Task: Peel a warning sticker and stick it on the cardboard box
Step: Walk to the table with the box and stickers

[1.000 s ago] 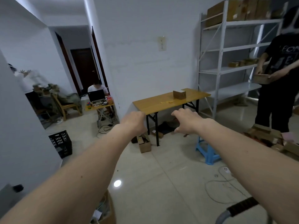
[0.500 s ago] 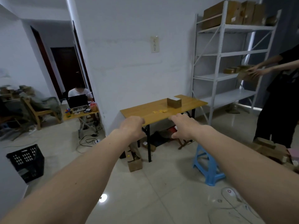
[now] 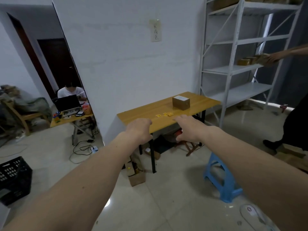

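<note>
A small cardboard box with a white label on top stands on a wooden table against the white wall ahead. A few yellow warning stickers lie on the tabletop in front of the box. Both my arms reach forward toward the table from some distance away. My left hand has its fingers loosely curled and holds nothing. My right hand has its fingers spread and is empty too.
A blue plastic stool stands on the floor right of the table. Small boxes sit under the table. A white metal shelf rack is at right, where another person's hand handles boxes. A black crate sits at left. A person sits at a laptop.
The view has come closer to the table and turned left. The table, box and stickers look larger. Both hands stay stretched forward, empty.
</note>
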{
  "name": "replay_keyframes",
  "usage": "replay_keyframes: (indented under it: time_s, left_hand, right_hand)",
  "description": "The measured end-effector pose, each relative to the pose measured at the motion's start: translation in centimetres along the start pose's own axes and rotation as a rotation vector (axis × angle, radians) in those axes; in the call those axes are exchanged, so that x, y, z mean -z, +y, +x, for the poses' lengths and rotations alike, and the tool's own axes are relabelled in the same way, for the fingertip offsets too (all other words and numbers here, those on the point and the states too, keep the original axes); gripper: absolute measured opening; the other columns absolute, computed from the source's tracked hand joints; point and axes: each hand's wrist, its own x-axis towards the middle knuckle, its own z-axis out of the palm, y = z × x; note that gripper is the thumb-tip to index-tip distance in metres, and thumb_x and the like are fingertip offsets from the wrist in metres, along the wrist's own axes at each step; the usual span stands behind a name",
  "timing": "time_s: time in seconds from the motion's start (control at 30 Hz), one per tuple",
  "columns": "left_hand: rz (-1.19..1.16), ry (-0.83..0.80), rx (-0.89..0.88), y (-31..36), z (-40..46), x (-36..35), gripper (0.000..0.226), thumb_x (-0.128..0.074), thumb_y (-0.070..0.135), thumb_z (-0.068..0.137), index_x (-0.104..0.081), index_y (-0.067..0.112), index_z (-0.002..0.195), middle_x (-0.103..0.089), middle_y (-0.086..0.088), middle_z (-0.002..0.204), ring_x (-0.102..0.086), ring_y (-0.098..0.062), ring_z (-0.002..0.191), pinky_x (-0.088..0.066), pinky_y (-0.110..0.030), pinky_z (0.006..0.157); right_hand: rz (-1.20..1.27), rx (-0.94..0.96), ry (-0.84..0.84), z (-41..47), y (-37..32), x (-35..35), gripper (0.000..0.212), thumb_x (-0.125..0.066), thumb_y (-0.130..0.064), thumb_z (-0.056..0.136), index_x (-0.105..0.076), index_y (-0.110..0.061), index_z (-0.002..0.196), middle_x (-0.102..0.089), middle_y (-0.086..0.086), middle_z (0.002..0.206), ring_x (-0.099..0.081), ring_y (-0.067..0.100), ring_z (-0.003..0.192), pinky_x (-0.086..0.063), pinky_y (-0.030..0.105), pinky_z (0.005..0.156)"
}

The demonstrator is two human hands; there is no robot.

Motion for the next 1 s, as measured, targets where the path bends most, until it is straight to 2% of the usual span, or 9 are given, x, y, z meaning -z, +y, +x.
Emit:
replay_keyframes:
  time_s: [0.07, 0.23, 0.5, 0.73, 0.87, 1.0]
  left_hand:
    - [0.006, 0.003, 0.017, 0.3, 3.9, -0.2, 0.061, -0.062, 0.025, 0.086, -0.035, 0.019, 0.142, -0.045, -0.005, 0.144, -0.046, -0.026, 0.129, -0.046, -0.037, 0.096]
    - [-0.005, 0.058, 0.064, 1.9, 13.6, 0.5, 0.069, -0.064, 0.03, 0.084, -0.029, 0.021, 0.143, -0.053, -0.005, 0.135, -0.052, -0.026, 0.12, -0.05, -0.038, 0.087]
    - [-0.015, 0.043, 0.103, 2.3, 27.1, -0.9, 0.067, -0.062, 0.028, 0.087, -0.028, 0.02, 0.144, -0.051, -0.005, 0.138, -0.052, -0.026, 0.121, -0.049, -0.036, 0.084]
    - [-0.033, 0.007, 0.085, 0.6, 40.6, -4.7, 0.061, -0.064, 0.031, 0.084, -0.038, 0.019, 0.138, -0.054, -0.005, 0.134, -0.053, -0.026, 0.12, -0.05, -0.038, 0.088]
    - [-0.081, -0.014, 0.086, -1.5, 48.5, -6.0, 0.062, -0.063, 0.031, 0.085, -0.037, 0.019, 0.14, -0.05, -0.004, 0.139, -0.051, -0.026, 0.123, -0.049, -0.037, 0.091]
    - [-0.087, -0.027, 0.102, -3.3, 56.5, -6.3, 0.062, -0.064, 0.03, 0.085, -0.037, 0.02, 0.14, -0.052, -0.004, 0.137, -0.053, -0.025, 0.121, -0.048, -0.034, 0.086]
  right_hand:
    - [-0.008, 0.022, 0.015, 3.3, 1.9, 0.4, 0.079, -0.069, -0.032, 0.082, -0.025, -0.018, 0.146, -0.036, 0.009, 0.147, -0.036, 0.032, 0.133, -0.039, 0.047, 0.104]
    - [-0.019, 0.036, 0.017, 11.5, 7.4, 2.3, 0.091, -0.07, -0.032, 0.081, -0.012, -0.023, 0.15, -0.031, 0.009, 0.151, -0.035, 0.032, 0.135, -0.039, 0.046, 0.105]
    - [-0.048, 0.06, 0.013, 23.3, 13.6, 3.0, 0.092, -0.069, -0.031, 0.081, -0.01, -0.023, 0.151, -0.029, 0.008, 0.152, -0.032, 0.031, 0.135, -0.038, 0.048, 0.105]
    - [-0.022, 0.047, -0.015, 35.0, 19.2, 1.3, 0.095, -0.07, -0.028, 0.08, -0.007, -0.022, 0.151, -0.03, 0.008, 0.152, -0.039, 0.03, 0.133, -0.04, 0.046, 0.104]
    - [-0.006, 0.028, -0.036, 43.2, 21.1, 1.1, 0.099, -0.072, -0.029, 0.08, -0.004, -0.023, 0.151, -0.03, 0.01, 0.152, -0.038, 0.031, 0.134, -0.042, 0.046, 0.103]
    - [0.026, 0.027, 0.008, 50.4, 22.7, 2.1, 0.097, -0.071, -0.026, 0.081, -0.003, -0.023, 0.151, -0.031, 0.008, 0.151, -0.037, 0.029, 0.134, -0.042, 0.042, 0.101]
